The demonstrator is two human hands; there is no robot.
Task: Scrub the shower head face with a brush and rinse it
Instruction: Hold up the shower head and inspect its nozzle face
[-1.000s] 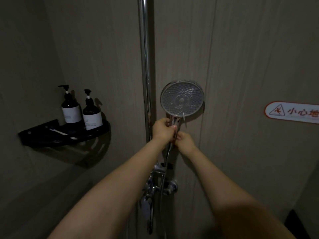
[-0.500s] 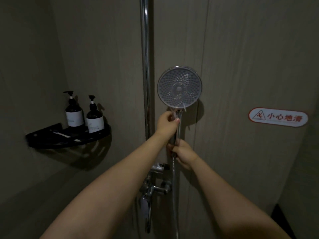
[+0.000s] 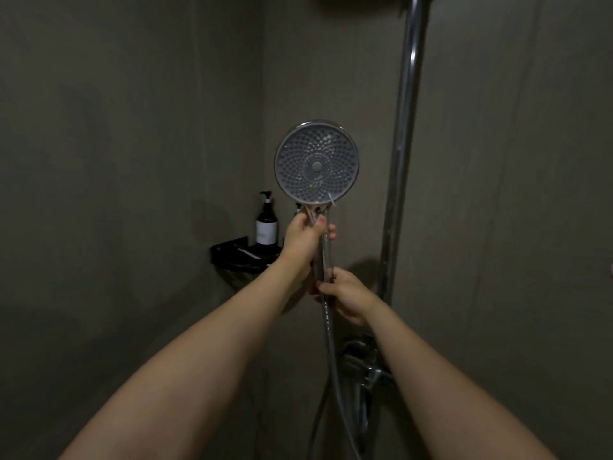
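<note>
your left hand (image 3: pixel 304 236) grips the top of the handle just under the shower head (image 3: pixel 316 163), holding it upright with its round nozzle face turned toward you. your right hand (image 3: pixel 345 295) pinches the bottom of the handle, where the hose (image 3: pixel 331 353) hangs down to the tap fitting (image 3: pixel 365 370). the chrome riser pipe (image 3: pixel 403 134) stands to the right. a pump bottle (image 3: pixel 266 224) sits on the black corner shelf (image 3: pixel 232 252), far left of your hands.
</note>
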